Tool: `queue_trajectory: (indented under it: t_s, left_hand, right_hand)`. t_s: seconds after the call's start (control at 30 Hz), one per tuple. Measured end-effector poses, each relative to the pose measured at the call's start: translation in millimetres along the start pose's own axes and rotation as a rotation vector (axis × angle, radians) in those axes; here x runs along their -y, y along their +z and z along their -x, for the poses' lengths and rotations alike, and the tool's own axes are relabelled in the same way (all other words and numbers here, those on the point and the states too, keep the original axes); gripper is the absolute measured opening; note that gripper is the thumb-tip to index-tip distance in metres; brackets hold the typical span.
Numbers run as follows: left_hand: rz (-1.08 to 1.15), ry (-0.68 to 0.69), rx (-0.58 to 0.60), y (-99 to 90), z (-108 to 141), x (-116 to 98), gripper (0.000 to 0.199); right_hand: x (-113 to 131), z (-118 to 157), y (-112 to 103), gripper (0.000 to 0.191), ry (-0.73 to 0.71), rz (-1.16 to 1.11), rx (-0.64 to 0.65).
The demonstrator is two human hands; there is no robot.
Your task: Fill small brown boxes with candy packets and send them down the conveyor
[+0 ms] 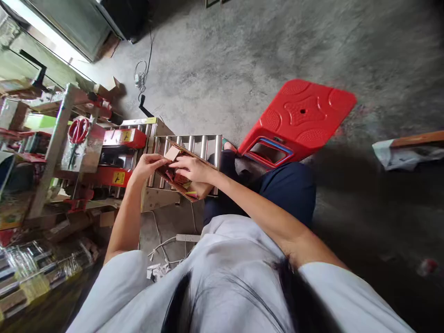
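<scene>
An open cardboard box [201,189] rests at a slant on the metal rollers of a conveyor [204,147]. Inside it are small reddish packets [181,179] and a pale tan cardboard piece [172,153], which stands up between my hands. My left hand [147,167] is at the box's left end, thumb and fingers pinched together beside the tan piece; what they grip is hidden. Reaching over the box's far side, my right hand [194,169] has its fingers stretched out and apart, tips down among the contents near the tan piece.
To the left stands a red-and-metal machine [120,178] with red-handled scissors [78,131] hanging on its frame. A red plastic stool [301,115] lies tipped beside my knees. Cables and a power strip [188,237] are on the floor below the conveyor.
</scene>
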State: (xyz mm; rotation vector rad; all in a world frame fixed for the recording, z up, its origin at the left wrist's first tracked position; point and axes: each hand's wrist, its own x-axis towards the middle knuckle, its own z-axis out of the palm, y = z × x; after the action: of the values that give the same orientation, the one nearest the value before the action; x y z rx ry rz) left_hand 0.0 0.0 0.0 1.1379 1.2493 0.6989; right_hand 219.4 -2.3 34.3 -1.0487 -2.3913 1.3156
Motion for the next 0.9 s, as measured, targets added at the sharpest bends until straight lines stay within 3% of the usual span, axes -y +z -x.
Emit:
queue_trajectory:
  t_s: [0.07, 0.13, 0.23, 0.3, 0.4, 0.5, 0.6, 0.7, 0.8, 0.9]
  left_hand:
    - [-0.017, 0.004, 0.01, 2.9, 1, -1, 0.041]
    - [-0.026, 0.001, 0.017, 5.1, 2, -3, 0.042]
    - [-0.028, -0.009, 0.025, 6.6, 1, -3, 0.043]
    - [-0.019, -0.017, 0.018, 6.7, 0, -3, 0.044]
    - [0.013, -0.015, 0.003, 6.6, 1, -2, 0.044]
    - [0.038, -0.02, -0.018, 6.5, 2, 0, 0.043]
    - [0.044, -0.027, -0.032, 7.0, 3, 1, 0.042]
    - [0.051, -0.009, -0.045, 8.6, 3, 3, 0.038]
    - [0.077, 0.009, -0.063, 11.7, 2, 4, 0.032]
    - [0.101, 0.003, -0.083, 15.8, 3, 3, 0.029]
  right_hand:
    - [12, 22, -7, 0.026, -0.05, 0.006, -0.146]
    - [22, 45, -14, 0.023, -0.068, 0.004, -0.184]
    - [30, 73, -23, 0.034, -0.036, -0.017, -0.033]
    - [30, 80, -24, 0.026, 0.015, -0.011, 0.095]
    - [26, 66, -21, 0.012, 0.108, 0.076, 0.147]
    - [26, 40, -15, 0.013, 0.206, 0.17, 0.191]
    - [32, 24, -9, 0.034, 0.277, 0.236, 0.133]
    - [37, 22, -1, 0.055, 0.236, 0.335, 0.085]
    - [41, 23, 9, 0.042, 0.17, 0.455, 0.202]
    - [42, 15, 20, 0.037, 0.233, 0.551, 0.346]
